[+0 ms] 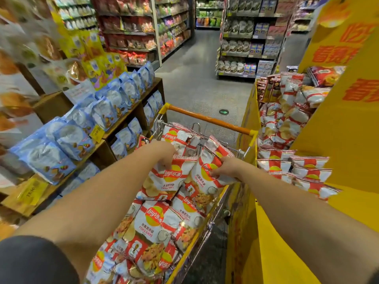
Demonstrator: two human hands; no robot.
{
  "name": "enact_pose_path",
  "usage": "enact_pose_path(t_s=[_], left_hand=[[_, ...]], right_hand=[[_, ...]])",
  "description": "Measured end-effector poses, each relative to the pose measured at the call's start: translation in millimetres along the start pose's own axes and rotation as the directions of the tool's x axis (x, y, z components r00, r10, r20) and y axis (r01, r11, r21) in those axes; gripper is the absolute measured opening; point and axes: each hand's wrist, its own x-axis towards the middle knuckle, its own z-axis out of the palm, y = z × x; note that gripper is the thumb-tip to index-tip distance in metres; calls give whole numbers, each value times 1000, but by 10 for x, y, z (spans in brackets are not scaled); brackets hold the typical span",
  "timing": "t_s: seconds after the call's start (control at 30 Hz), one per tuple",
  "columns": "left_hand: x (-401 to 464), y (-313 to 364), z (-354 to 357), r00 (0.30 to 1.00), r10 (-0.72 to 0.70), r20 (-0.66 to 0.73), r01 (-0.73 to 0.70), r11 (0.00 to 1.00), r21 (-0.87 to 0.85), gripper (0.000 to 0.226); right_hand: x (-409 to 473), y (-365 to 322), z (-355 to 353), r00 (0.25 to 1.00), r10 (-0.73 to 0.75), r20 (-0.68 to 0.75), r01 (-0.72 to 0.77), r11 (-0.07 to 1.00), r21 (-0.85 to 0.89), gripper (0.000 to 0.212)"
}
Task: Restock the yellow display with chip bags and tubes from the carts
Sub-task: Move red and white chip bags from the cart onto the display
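Left hand: the left hand [167,154] reaches into the cart, fingers curled down over the top edge of a red-and-white chip bag [168,179] that stands near the middle of the load.
Right hand: the right hand [225,168] pinches the side of a second chip bag [207,171], thumb and fingers clamped on its right edge; this bag stands upright, just beside the first, at about 3 o'clock from it.
Cart: the shopping cart [209,220] has an orange handle bar [209,120] at its far end, toward 12 o'clock, and is filled with more chip bags [151,226] lying flat and overlapping, from the held bags down toward 6 o'clock.
Yellow display: the yellow display [344,128] stands just beside the cart at 3 o'clock; its shelves already hold stacks of red-and-white chip bags [291,111], with a lower row [295,167] lying flat close to the right forearm.
Blue bags: at 9 o'clock a wooden shelf [123,119] carries rows of light blue snack bags [67,138].
Aisle: a grey floor [190,72] runs toward 12 o'clock between stocked store shelves [246,35], with a green arrow marker [223,111] on it beyond the cart handle.
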Motion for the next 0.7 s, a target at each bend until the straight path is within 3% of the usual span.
enact_pose_path(t_s=[0.17,0.33,0.47,0.7], left_hand=[[-435,208,-200,997,-58,-45,59,998,24,47],[-900,578,-828,968,-61,-242,53,998,-36,36],[-999,1119,-1192,952,7,-307,-31,997,-73,44],[-873,2439,-1359,901,211,-378,-264,960,-93,50]], right_hand=[[-504,79,-137,970,-196,-147,207,976,63,61],[-1192,492,-867,917,-293,-272,303,953,-8,49],[-1661,1180,-1334,934,-225,-279,212,974,-77,48],[-1994,2572,-1444,961,-58,-270,-54,919,-391,56]])
